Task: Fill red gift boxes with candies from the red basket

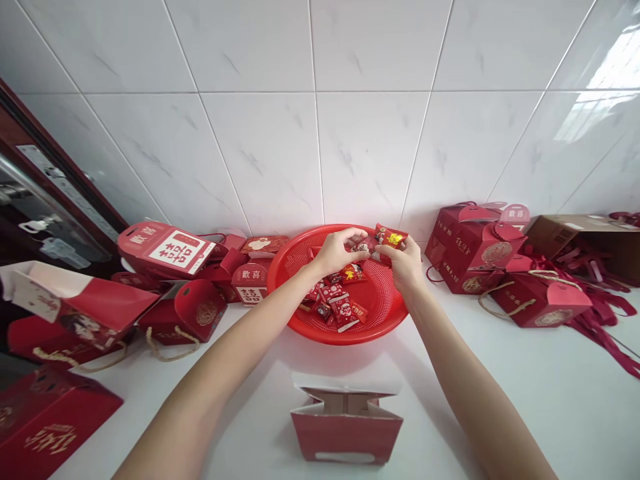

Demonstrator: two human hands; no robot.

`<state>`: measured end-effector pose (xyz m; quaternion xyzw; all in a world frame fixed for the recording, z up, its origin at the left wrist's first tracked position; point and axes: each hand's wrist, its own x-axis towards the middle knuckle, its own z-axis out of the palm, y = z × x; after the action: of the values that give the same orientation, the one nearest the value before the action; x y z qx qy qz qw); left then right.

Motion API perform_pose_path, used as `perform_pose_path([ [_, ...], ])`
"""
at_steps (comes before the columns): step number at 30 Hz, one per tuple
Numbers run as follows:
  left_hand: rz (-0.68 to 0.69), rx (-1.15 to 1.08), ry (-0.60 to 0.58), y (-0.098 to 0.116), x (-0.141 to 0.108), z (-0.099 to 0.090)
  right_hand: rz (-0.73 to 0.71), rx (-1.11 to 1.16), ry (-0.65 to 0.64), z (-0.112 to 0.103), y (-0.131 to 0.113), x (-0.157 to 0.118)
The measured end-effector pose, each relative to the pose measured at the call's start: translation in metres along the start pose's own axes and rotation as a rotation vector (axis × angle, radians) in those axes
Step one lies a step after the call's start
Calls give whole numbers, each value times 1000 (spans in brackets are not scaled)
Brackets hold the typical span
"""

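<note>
Over the red plastic basket [385, 300] my two hands meet near its back rim. My right hand [407, 263] is closed on a red candy packet [391, 236] with yellow print. Beside it, my left hand [343, 250] has its fingers bent around a small red-and-white wrapped candy [361, 248], close to the packet. Several more wrapped candies [344, 310] lie in the basket's left half. In front of the basket, a red paper box [347, 437] stands upright with its top open, between my forearms.
Red gift boxes with rope handles [185, 310] crowd the left side, one at the near left corner [55, 420]. More red boxes [470, 250] stand at right, beside a cardboard carton [585, 233] with dark red ribbons [600, 320]. A tiled wall [365, 147] rises behind.
</note>
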<state>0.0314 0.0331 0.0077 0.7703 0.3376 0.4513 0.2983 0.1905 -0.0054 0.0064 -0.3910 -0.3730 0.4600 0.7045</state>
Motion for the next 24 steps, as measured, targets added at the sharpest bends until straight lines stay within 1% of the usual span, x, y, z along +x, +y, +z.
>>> perform_pose_path([
  [4,-8,51,10,3,-2,-1,-5,-9,-16,0,-1,-1],
  [7,-16,69,-9,6,-4,-1,-16,-20,-19,-1,-2,-2],
  [10,4,55,-45,10,-5,0,-63,-51,-29,-1,-1,-3],
  [14,20,9,-52,11,-5,3,-119,-58,-22,0,-1,-1],
  [17,-3,-35,-17,10,-3,3,-117,-78,-3,1,-1,1],
  [19,-27,-93,32,10,-2,3,-97,-86,-8,2,-1,1],
  [22,-64,-198,95,12,-1,1,-48,-71,-63,2,0,0],
  [24,-75,-230,124,16,-1,0,-28,-63,-97,2,1,0],
])
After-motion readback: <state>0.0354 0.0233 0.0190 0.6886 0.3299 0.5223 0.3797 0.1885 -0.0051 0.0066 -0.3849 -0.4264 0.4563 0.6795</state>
